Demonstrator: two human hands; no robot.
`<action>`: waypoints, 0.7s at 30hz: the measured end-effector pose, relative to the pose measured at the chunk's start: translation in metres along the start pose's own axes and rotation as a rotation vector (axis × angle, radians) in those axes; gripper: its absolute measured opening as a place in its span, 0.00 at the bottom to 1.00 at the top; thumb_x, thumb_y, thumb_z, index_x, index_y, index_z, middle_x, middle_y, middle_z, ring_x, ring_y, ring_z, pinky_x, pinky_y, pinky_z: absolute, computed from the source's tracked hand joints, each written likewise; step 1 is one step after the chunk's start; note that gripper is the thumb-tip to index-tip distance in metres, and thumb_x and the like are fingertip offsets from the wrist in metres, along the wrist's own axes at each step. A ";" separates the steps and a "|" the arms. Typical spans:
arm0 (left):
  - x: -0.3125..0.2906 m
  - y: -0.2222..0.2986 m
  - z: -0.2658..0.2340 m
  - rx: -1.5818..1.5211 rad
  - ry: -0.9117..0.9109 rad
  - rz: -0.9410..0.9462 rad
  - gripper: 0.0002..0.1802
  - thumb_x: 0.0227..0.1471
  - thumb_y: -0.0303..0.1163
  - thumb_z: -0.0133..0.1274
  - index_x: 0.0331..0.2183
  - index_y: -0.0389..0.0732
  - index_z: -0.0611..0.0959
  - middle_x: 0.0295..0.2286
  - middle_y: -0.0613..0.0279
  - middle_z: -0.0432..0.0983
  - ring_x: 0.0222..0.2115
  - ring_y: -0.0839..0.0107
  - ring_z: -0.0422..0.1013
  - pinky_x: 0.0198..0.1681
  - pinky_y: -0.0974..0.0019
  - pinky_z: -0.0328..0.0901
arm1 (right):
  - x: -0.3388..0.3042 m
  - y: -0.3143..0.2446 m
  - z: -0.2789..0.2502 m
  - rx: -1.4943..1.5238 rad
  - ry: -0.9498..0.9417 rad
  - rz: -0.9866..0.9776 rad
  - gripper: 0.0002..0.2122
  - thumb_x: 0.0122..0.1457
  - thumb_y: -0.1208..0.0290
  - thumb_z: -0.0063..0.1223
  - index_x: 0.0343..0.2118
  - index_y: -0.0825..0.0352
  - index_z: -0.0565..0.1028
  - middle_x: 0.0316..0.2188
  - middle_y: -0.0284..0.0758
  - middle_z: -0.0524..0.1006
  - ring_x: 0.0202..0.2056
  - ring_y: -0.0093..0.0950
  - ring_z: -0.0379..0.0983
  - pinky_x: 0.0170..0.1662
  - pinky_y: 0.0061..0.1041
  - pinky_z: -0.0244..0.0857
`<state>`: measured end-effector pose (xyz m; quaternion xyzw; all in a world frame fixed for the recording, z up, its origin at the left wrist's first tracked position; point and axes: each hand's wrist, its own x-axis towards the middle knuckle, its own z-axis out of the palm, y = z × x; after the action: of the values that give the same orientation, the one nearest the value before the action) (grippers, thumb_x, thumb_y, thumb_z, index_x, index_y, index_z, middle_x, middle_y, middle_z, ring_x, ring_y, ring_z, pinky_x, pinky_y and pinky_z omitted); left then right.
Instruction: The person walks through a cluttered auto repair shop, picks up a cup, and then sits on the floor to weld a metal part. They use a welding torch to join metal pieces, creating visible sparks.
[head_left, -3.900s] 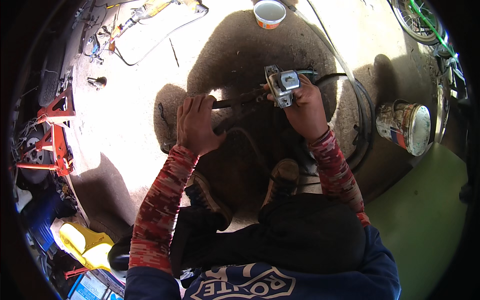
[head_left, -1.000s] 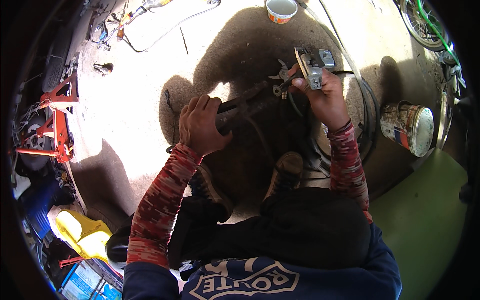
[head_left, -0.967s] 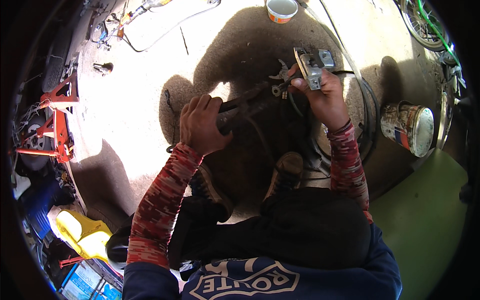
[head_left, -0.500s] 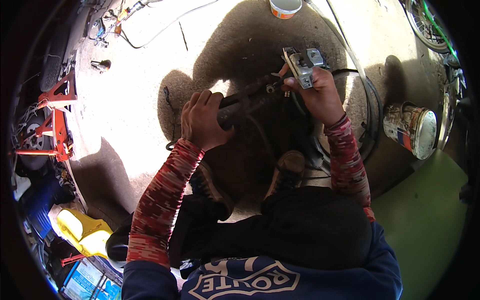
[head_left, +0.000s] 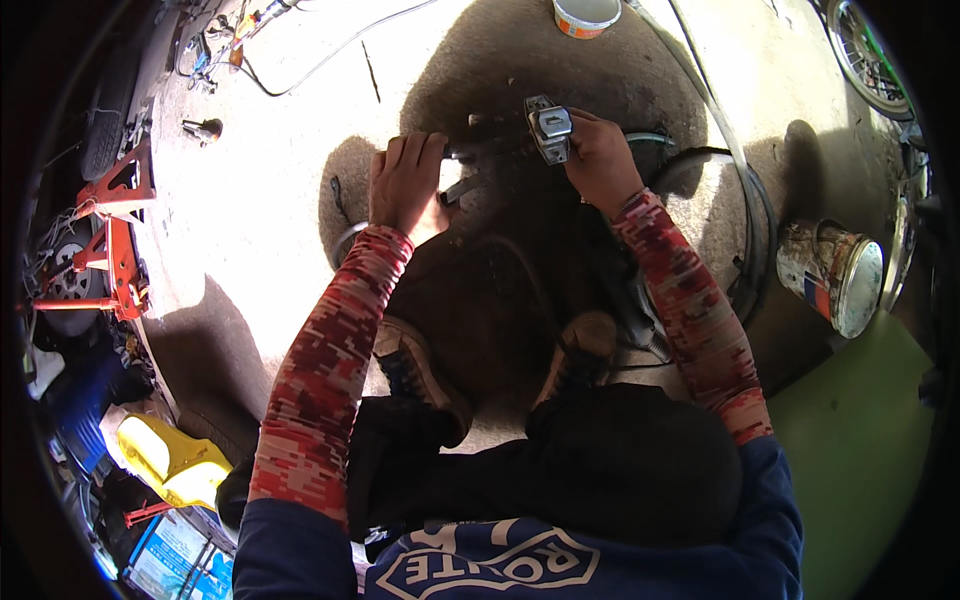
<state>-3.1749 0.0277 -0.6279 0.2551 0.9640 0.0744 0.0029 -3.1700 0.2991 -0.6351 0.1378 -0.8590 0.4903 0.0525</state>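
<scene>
In my right hand (head_left: 603, 160) is a silver metal bracket (head_left: 549, 130), blocky and with a slot in its upper face. My fingers close around its right side. My left hand (head_left: 408, 190) is curled around a dark part whose short grey metal piece (head_left: 462, 188) sticks out at the palm. Between the hands the dark part lies in deep shadow. Whether it joins the bracket cannot be made out.
My shoes (head_left: 425, 370) stand below the hands. A white tub (head_left: 587, 14) sits at the far side, and a paint-stained bucket (head_left: 835, 275) lies tilted on the right. Hoses (head_left: 735, 150) curve over the floor. Red metal stands (head_left: 120, 265) and a yellow plastic piece (head_left: 172, 460) are at the left.
My right hand has shifted left and slightly up, turning the silver bracket so its slotted face shows. The left hand has risen a little and moved slightly right, and the hands are closer together.
</scene>
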 end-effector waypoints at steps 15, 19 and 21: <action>0.050 -0.013 0.021 -0.387 0.150 -0.036 0.27 0.44 0.32 0.68 0.48 0.40 0.80 0.47 0.54 0.75 0.52 0.57 0.71 0.54 0.57 0.67 | 0.032 0.044 0.034 -0.025 0.023 0.072 0.10 0.51 0.82 0.53 0.36 0.66 0.80 0.33 0.41 0.78 0.35 0.47 0.76 0.38 0.42 0.70; 0.076 0.011 -0.008 -0.753 0.254 0.054 0.14 0.51 0.23 0.61 0.43 0.36 0.83 0.37 0.55 0.80 0.37 0.65 0.79 0.43 0.66 0.73 | 0.032 0.043 0.034 -0.026 0.012 0.093 0.09 0.52 0.81 0.53 0.36 0.66 0.80 0.33 0.41 0.77 0.36 0.47 0.76 0.39 0.42 0.69; 0.086 0.021 -0.017 -0.865 0.239 0.106 0.14 0.52 0.23 0.62 0.43 0.36 0.83 0.37 0.55 0.80 0.36 0.67 0.79 0.42 0.67 0.74 | 0.031 0.043 0.035 -0.023 0.010 0.082 0.08 0.53 0.80 0.53 0.35 0.66 0.79 0.33 0.41 0.77 0.36 0.47 0.76 0.39 0.42 0.69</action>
<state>-3.2405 0.0854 -0.6055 0.2689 0.8236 0.4993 -0.0057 -3.2109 0.2845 -0.6818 0.0993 -0.8694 0.4826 0.0380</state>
